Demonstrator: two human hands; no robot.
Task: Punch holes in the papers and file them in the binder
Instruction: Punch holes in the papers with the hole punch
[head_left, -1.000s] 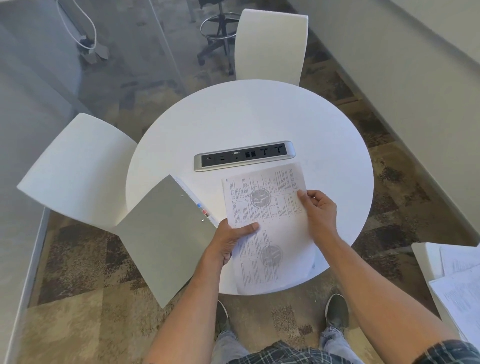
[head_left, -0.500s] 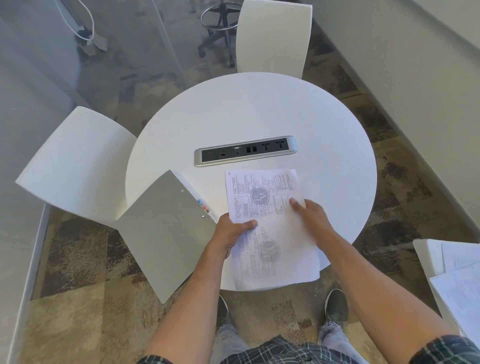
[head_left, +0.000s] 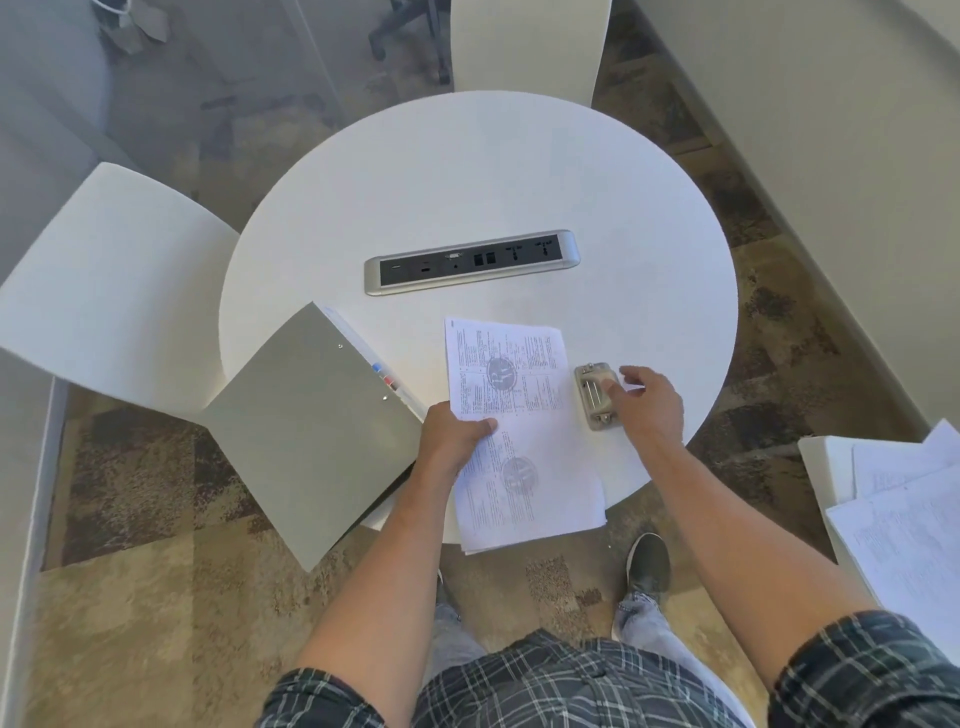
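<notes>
A stack of printed papers (head_left: 524, 436) lies on the round white table (head_left: 467, 176), its near end hanging over the front edge. My left hand (head_left: 452, 436) grips the stack's left edge, thumb on top. A small metal hole punch (head_left: 592, 397) sits just right of the papers. My right hand (head_left: 647, 402) is over the punch with fingers spread, a fingertip touching its top. A grey binder (head_left: 311, 436) lies open at the left, its cover sticking out past the table edge; coloured tabs show along its spine.
A silver power and socket strip (head_left: 470, 262) is set in the table's middle. White chairs stand at the left (head_left: 104, 291) and the far side (head_left: 524, 47). More loose papers (head_left: 904, 514) lie on a white surface at the right. My feet are under the table's front edge.
My right hand let go of the papers and moved right onto the hole punch, which the papers hid before. The left hand still holds the stack, now shifted slightly left.
</notes>
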